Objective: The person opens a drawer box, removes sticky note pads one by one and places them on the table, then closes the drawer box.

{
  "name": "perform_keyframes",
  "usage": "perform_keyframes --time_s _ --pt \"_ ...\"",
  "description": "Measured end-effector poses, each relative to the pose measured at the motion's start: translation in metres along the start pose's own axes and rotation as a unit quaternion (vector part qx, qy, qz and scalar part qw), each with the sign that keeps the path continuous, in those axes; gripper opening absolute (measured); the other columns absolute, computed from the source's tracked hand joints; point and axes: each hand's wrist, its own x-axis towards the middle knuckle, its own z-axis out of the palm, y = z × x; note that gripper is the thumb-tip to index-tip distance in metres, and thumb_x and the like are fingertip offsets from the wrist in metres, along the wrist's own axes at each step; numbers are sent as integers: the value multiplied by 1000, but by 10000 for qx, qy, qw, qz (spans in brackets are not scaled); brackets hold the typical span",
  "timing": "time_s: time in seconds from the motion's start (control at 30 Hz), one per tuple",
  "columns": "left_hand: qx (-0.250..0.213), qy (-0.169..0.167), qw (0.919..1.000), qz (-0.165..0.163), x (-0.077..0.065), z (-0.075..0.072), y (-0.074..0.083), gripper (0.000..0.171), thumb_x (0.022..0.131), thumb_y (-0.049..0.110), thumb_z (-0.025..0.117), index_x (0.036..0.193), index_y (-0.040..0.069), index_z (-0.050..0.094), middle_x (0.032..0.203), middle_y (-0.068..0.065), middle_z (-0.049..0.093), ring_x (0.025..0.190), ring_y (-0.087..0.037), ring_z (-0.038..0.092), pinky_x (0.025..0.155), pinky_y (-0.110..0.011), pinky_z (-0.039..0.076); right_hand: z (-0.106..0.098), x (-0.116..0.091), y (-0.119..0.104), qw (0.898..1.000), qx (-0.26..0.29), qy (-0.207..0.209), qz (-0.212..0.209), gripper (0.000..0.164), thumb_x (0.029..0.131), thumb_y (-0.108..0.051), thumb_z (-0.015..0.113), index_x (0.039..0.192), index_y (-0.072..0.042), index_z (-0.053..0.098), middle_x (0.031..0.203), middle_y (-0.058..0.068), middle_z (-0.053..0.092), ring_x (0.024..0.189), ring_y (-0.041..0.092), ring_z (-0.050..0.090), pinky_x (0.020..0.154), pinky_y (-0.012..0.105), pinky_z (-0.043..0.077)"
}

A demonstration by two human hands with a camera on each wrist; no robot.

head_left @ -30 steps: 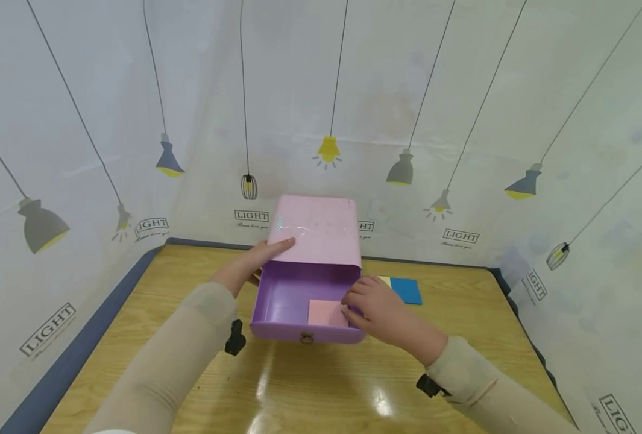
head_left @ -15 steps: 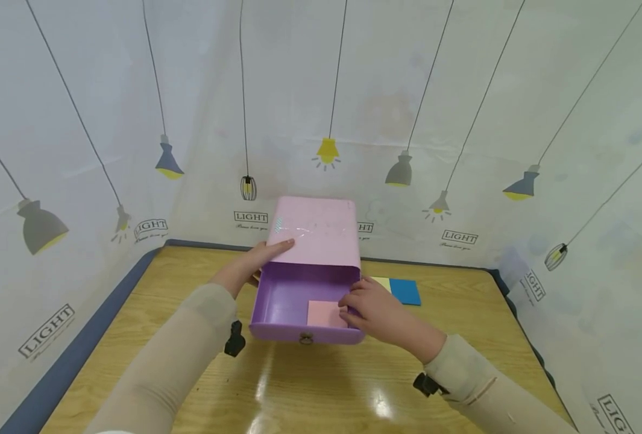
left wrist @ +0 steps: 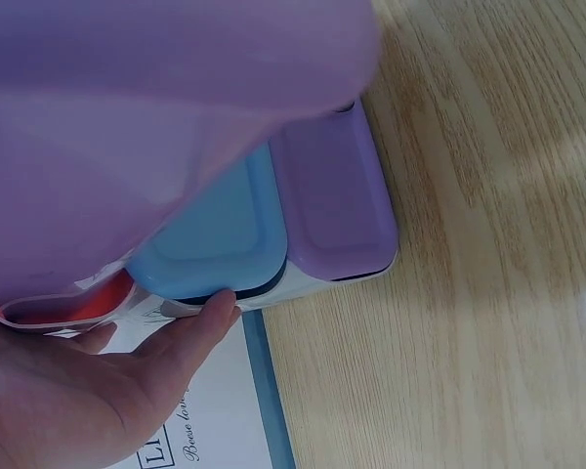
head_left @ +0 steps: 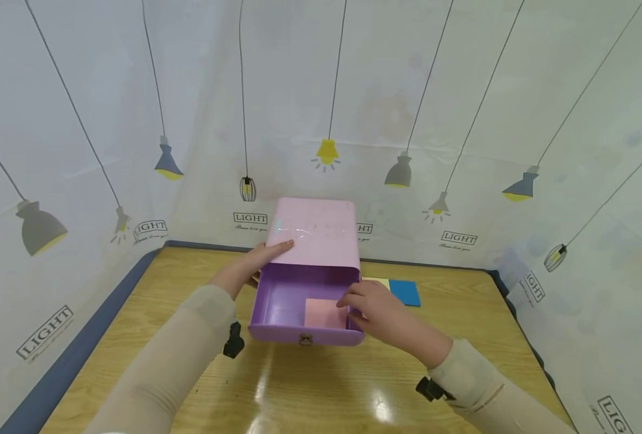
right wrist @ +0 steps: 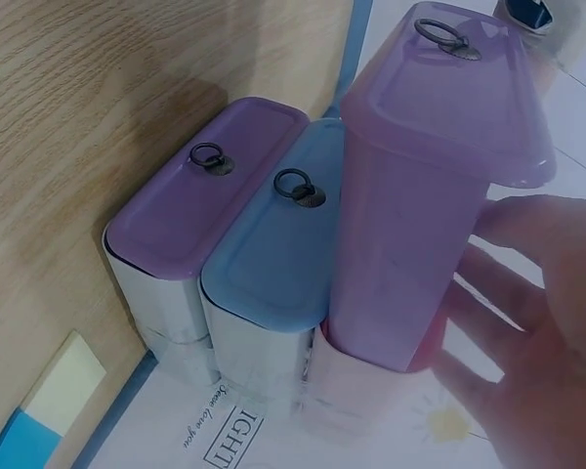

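Observation:
A small drawer cabinet with a pink top (head_left: 315,229) stands on the table, its purple top drawer (head_left: 280,304) pulled far out. Inside that drawer, near the front right, is a pink sticky note (head_left: 323,313). My right hand (head_left: 380,307) reaches over the drawer's right wall and pinches the note's right edge, though the hand partly hides the contact. At the cabinet's left side, my left hand (head_left: 250,264) lays its thumb on the top and other fingers along the side. Below, a blue drawer (left wrist: 215,234) and a lower purple drawer (left wrist: 337,200) are closed.
To the right of the cabinet lie a blue sticky note (head_left: 405,293) and a yellow one (head_left: 377,281), side by side. Wooden table (head_left: 310,386) extends in front. Behind it hangs a white backdrop (head_left: 288,90) printed with lamps.
Inside the drawer, the pink note appears slightly raised and shifted a little left. My right fingers have moved slightly with it. The left hand has stayed on the cabinet.

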Motion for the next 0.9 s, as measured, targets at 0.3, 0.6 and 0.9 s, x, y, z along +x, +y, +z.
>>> perform_keyframes --time_s 0.3,0.6,0.9 --pt "-25 -1 10000 -51 -4 -1 1 115 77 80 53 154 6 11 139 -25 42 114 -40 53 83 -47 52 -4 0 -2 9958 902 -160 -46 19 78 -1 78 93 -12 74 93 -3 55 79 14 58 68 22 49" --pt "-10 -33 10000 57 -6 0 3 111 79 79 52 154 7 15 135 -25 48 111 -39 56 87 -50 50 -2 -1 -2 9882 1504 -279 31 24 79 6 76 95 -11 76 91 -4 49 81 13 56 67 23 50" --pt "-45 -62 10000 64 -8 0 4 110 80 78 52 153 5 15 135 -26 47 110 -39 56 86 -50 50 -6 1 -4 9797 1915 -551 217 25 81 10 73 99 -8 75 103 1 59 94 15 61 76 28 54"
